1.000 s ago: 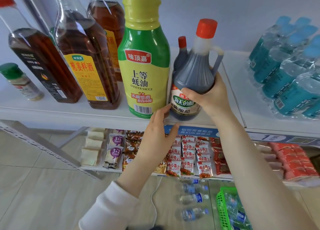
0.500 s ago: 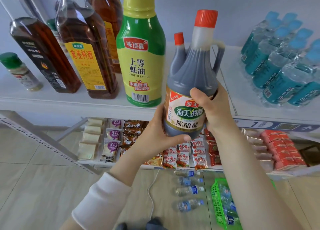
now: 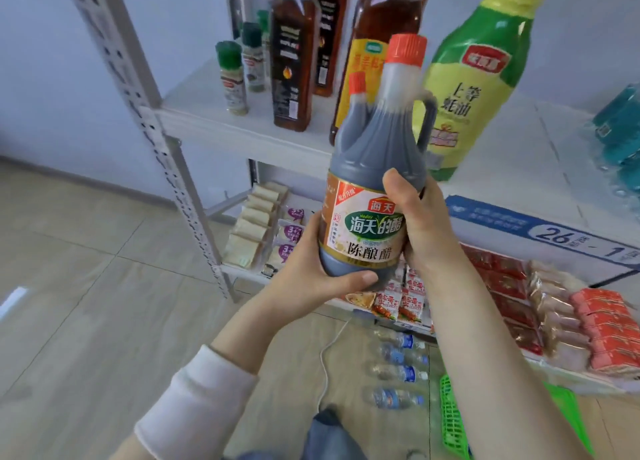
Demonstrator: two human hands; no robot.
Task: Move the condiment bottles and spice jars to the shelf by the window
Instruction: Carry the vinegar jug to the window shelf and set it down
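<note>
Both hands hold a dark vinegar bottle (image 3: 375, 154) with a red cap and side handle, lifted clear in front of the white shelf (image 3: 214, 120). My left hand (image 3: 311, 283) cups its base from below; my right hand (image 3: 419, 224) wraps its right side over the label. A second small red-capped bottle (image 3: 356, 85) shows just behind it. On the shelf stand a green-and-yellow oyster sauce bottle (image 3: 474, 89), several tall dark sauce bottles (image 3: 292, 64) and two green-capped spice jars (image 3: 232, 78).
A perforated metal upright (image 3: 152, 120) borders the shelf on the left. Packs of blue water bottles (image 3: 620, 127) lie at the right. Snack packets (image 3: 512, 286) fill the lower shelf. Loose water bottles (image 3: 398, 373), a white cable and a green basket (image 3: 453, 421) are on the floor.
The vinegar bottle has been lifted off the shelf, and my left hand has come under its base. The view has swung left, bringing the shelf's upright and the floor into sight.
</note>
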